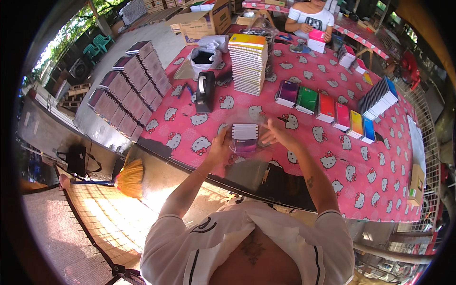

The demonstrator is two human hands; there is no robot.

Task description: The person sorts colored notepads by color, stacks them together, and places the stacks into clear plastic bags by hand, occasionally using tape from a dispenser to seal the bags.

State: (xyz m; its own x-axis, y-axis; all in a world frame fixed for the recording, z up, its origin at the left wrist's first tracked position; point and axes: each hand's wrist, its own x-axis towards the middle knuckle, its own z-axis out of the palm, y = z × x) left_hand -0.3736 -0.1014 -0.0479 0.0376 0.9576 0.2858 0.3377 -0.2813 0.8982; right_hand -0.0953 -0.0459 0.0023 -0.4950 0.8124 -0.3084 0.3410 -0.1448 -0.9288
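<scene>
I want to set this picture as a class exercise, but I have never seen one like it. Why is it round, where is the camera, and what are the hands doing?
The camera sits on a person's head and looks down through a fisheye lens, so edges bend. The left hand and right hand together hold a small stack of notebooks in clear wrap. On the pink patterned table lie a row of coloured notebooks, a tall notebook pile and a tape dispenser. Another person sits at the far end.

Paper notebook stack [245, 137] in clear glossy plastic wrap, on smooth, shiny printed pink tablecloth [370, 175].
</scene>
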